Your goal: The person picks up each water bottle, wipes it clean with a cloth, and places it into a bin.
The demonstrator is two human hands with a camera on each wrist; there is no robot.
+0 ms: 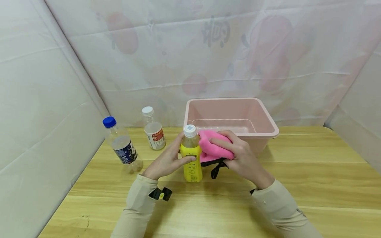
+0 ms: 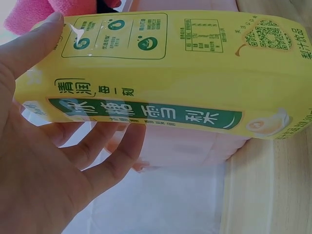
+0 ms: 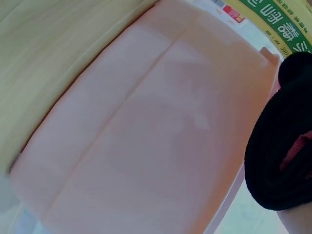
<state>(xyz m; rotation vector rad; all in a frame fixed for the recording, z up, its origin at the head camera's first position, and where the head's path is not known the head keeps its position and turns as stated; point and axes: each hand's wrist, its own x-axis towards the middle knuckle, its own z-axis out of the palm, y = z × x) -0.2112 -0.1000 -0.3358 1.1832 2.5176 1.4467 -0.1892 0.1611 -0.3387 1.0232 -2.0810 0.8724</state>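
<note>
My left hand [image 1: 166,162] holds a drink bottle [image 1: 192,167] with a yellow label and white cap, thumb on the near side and fingers behind. In the head view the bottle stands upright, its base at or just above the table. A bright pink cloth [image 1: 215,146] with black trim and a black loop [image 1: 216,171] is gripped in my right hand [image 1: 244,159]. The cloth lies against the bottle's upper right side, just below the cap. Only the black trim [image 3: 278,141] and a little pink show in the right wrist view. Green-banded lettering marks the bottle [image 2: 161,73] in the left wrist view.
A pink plastic basin [image 1: 229,135] stands behind the hands. Left of them are a clear bottle with a blue cap [image 1: 109,122] and one with a white cap [image 1: 148,111]. White printed sheets [image 1: 166,49] enclose the wooden table [image 1: 321,185] at the back and sides.
</note>
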